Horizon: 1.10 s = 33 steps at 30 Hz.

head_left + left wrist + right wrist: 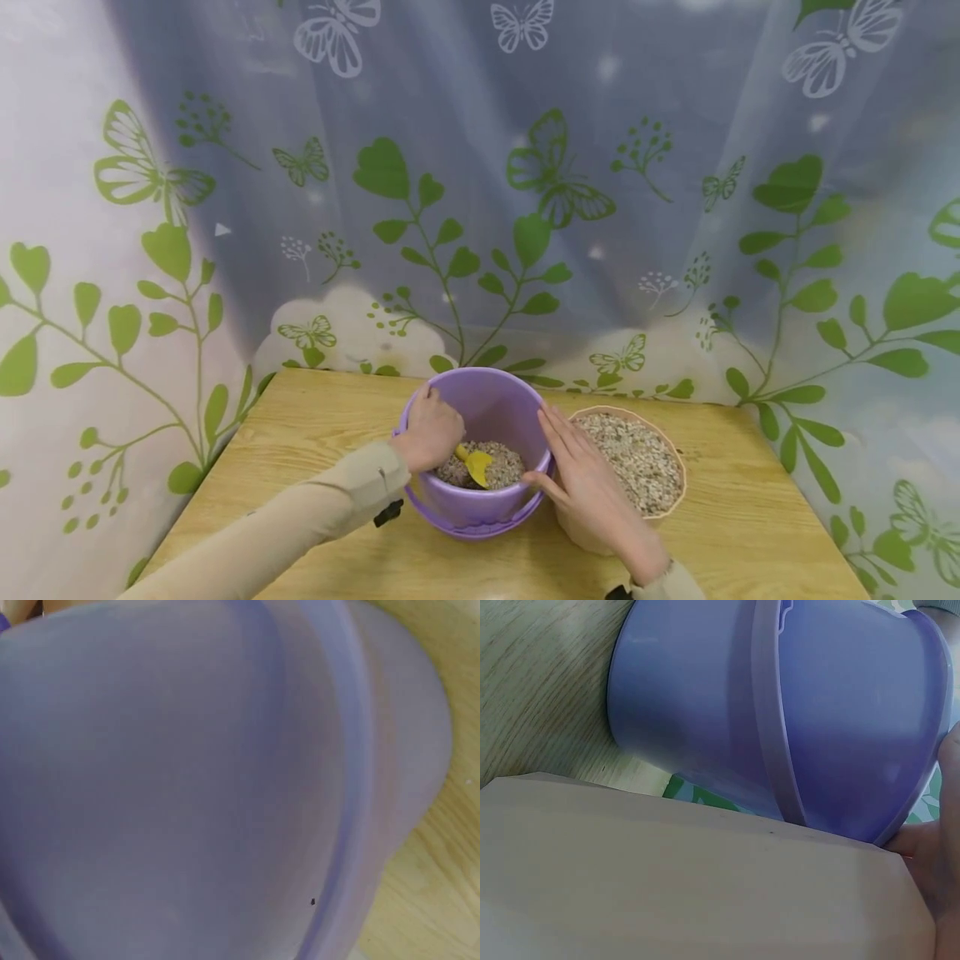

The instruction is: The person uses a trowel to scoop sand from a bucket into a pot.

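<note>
A purple bucket (480, 504) stands upright on the table with grainy, gravel-like material (510, 462) at its bottom. My left hand (431, 429) reaches over its left rim and grips a small yellow toy shovel (477, 465), whose blade lies on the grains. Part of the shovel's handle is hidden by the fingers. Against the bucket's right rim rests my right hand (588, 492), fingers straight and thumb apart. The bucket wall (172, 787) fills most of the left wrist view; the right wrist view shows the bucket's side (697, 697) and part of the right hand (930, 862).
Right of the bucket, partly behind my right hand, stands a pale, scallop-rimmed container (684, 475) full of similar grains (637, 458). Its pale wall (705, 877) fills the lower right wrist view. A leaf-and-butterfly curtain (465, 208) hangs behind the wooden table (322, 417).
</note>
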{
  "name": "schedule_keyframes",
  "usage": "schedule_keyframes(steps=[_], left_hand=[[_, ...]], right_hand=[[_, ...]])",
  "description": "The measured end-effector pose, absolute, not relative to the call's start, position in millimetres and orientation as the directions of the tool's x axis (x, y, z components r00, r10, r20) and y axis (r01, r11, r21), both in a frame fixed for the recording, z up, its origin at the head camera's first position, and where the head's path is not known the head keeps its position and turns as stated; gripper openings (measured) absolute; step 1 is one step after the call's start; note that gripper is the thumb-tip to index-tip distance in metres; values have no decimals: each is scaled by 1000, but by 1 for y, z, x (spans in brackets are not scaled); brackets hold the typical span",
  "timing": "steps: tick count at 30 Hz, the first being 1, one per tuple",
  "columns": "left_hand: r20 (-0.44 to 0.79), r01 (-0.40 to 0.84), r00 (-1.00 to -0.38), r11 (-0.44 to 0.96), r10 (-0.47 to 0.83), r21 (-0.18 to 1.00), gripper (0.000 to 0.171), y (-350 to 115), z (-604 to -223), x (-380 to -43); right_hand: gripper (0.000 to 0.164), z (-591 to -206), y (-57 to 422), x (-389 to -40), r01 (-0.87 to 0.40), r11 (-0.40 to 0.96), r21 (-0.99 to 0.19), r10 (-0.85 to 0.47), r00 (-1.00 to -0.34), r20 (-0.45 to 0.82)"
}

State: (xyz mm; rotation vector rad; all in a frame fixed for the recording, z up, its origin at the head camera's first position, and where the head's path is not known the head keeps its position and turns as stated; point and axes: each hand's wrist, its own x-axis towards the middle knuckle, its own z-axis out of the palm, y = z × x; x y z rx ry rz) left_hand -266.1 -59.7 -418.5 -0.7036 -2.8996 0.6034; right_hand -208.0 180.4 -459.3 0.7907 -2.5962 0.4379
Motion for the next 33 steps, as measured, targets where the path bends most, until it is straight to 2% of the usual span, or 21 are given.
schedule_keyframes(steps=[4, 8, 14, 25, 33], left_hand=[[72, 421, -876, 828, 478, -371, 38, -60, -422, -269], [87, 426, -875, 843, 476, -329, 38, -66, -424, -272], [117, 409, -892, 890, 436, -200, 42, -74, -421, -269], [238, 421, -875, 906, 421, -52, 40, -89, -409, -254], [355, 406, -850, 913, 389, -27, 48, -101, -405, -244]], right_hand=[[88, -458, 181, -207, -584, 789, -189, -461, -767, 446], [88, -459, 180, -208, -586, 787, -194, -459, -766, 450], [88, -459, 181, -208, -583, 789, -191, -459, -768, 447], [87, -460, 181, -207, -579, 798, -169, -463, -767, 443], [86, -459, 181, -208, -583, 796, -166, -466, -763, 448]])
